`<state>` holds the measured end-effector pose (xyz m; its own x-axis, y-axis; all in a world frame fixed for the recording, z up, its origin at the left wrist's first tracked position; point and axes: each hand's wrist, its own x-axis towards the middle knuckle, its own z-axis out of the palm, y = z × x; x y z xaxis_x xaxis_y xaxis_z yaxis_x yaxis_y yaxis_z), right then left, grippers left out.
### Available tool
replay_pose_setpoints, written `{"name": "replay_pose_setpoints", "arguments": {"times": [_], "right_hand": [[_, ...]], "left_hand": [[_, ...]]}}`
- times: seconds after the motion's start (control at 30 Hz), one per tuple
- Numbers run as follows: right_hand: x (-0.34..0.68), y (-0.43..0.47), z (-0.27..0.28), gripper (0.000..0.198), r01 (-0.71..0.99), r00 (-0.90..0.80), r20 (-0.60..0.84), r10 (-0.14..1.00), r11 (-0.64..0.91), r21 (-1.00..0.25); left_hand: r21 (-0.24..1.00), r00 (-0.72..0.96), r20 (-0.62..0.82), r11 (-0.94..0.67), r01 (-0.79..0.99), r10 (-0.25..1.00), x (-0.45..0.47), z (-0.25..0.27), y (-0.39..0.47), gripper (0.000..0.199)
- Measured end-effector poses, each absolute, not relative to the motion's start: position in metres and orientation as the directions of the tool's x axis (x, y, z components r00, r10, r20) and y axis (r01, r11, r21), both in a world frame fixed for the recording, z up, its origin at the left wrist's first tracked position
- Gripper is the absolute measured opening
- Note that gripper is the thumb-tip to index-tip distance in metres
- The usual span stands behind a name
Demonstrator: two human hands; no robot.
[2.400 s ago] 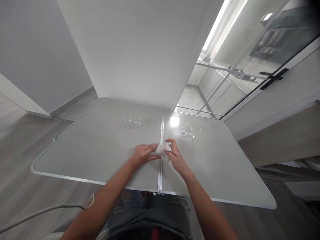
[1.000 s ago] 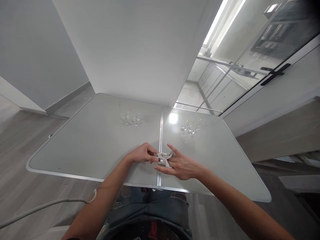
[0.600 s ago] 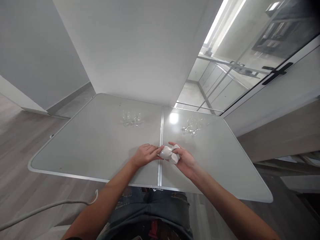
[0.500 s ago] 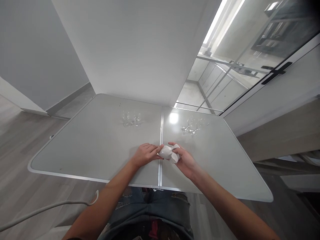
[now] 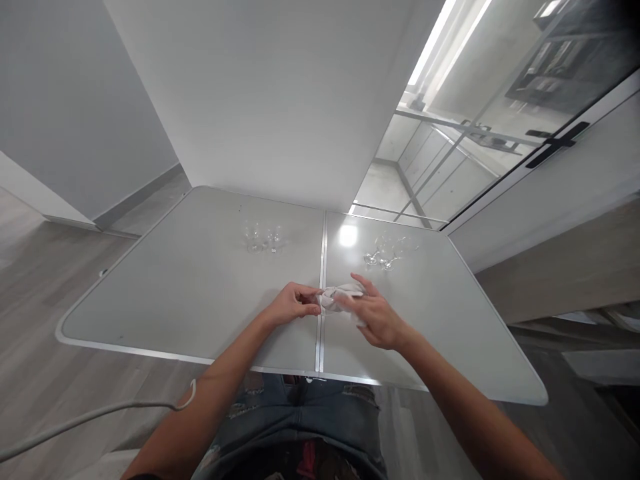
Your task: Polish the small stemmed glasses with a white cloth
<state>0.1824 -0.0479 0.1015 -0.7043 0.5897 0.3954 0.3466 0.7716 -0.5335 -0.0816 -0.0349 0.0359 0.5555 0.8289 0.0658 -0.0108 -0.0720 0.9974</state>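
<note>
A small clear glass (image 5: 327,303) lies on its side in the air between my hands, over the table's middle seam. My left hand (image 5: 294,305) is closed on its left end, thumb below and fingers above. My right hand (image 5: 379,319) presses a white cloth (image 5: 354,289) around the right part of the glass, and its fingers are a little blurred. The cloth and fingers hide much of the glass, so its full shape does not show.
Several clear stemmed glasses (image 5: 386,252) lie at the back right of the grey folding table (image 5: 190,293). More clear glasses (image 5: 264,241) are at the back left. A white wall meets the far edge; a pale cable (image 5: 125,405) hangs at lower left.
My right hand has turned over the glass, its back now facing up, and the cloth has shifted with it. The left hand has changed its hold, thumb and fingers now further apart.
</note>
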Motion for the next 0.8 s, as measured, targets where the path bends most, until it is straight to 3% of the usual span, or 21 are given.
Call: {"name": "replay_pose_setpoints", "arguments": {"times": [0.07,0.1,0.17,0.2,0.23,0.3,0.37,0.4,0.47,0.53,0.6,0.7,0.8], "right_hand": [[0.181,-0.048,0.088,0.057,0.376,-0.336,0.414,0.846,0.523,-0.765],[0.18,-0.048,0.082,0.057,0.348,-0.145,0.375,0.916,0.402,-0.847],[0.179,-0.047,0.077,0.055,0.3,0.088,0.335,0.938,0.296,-0.907],[0.179,-0.047,0.077,0.054,0.32,0.101,0.37,0.923,0.322,-0.891],[0.178,-0.047,0.079,0.053,0.37,0.033,0.431,0.902,0.39,-0.843],[0.176,-0.046,0.087,0.054,0.458,-0.326,0.509,0.796,0.604,-0.652],[0.173,-0.044,0.096,0.056,0.402,-0.708,0.391,0.587,0.792,-0.46],[0.172,-0.041,0.101,0.055,0.354,-0.814,0.296,0.499,0.831,-0.429],[0.171,-0.035,0.106,0.049,0.296,-0.878,0.18,0.445,0.797,-0.527],[0.171,-0.027,0.105,0.041,0.244,-0.836,0.146,0.528,0.597,-0.764],[0.167,-0.023,0.097,0.039,0.101,-0.702,0.149,0.696,0.304,-0.947],[0.144,-0.028,0.073,0.04,-0.19,-0.334,0.104,0.937,0.041,-0.981],[0.109,-0.046,0.05,0.046,-0.266,-0.021,0.092,0.996,0.083,-0.96]], "left_hand": [[0.979,0.497,0.143,-0.196,0.056,0.856,-0.082,0.035,-0.034,0.054],[0.961,0.482,0.172,-0.254,0.11,0.859,-0.082,0.033,-0.034,0.052],[0.902,0.487,0.203,-0.356,0.244,0.849,-0.082,0.028,-0.033,0.044],[0.853,0.5,0.214,-0.41,0.323,0.839,-0.081,0.025,-0.032,0.038],[0.788,0.516,0.225,-0.466,0.403,0.826,-0.08,0.022,-0.032,0.033],[0.615,0.556,0.256,-0.577,0.538,0.791,-0.078,0.015,-0.031,0.024],[0.439,0.607,0.297,-0.67,0.599,0.737,-0.077,0.01,-0.032,0.019],[0.371,0.637,0.316,-0.709,0.599,0.703,-0.077,0.008,-0.033,0.016],[0.297,0.677,0.363,-0.768,0.567,0.64,-0.078,0.006,-0.036,0.013],[0.304,0.67,0.425,-0.793,0.528,0.609,-0.079,0.006,-0.038,0.014],[0.379,0.61,0.484,-0.779,0.5,0.627,-0.08,0.007,-0.039,0.018],[0.564,0.484,0.498,-0.693,0.449,0.72,-0.078,0.011,-0.04,0.025],[0.747,0.371,0.41,-0.54,0.388,0.833,-0.074,0.019,-0.041,0.034]]}}
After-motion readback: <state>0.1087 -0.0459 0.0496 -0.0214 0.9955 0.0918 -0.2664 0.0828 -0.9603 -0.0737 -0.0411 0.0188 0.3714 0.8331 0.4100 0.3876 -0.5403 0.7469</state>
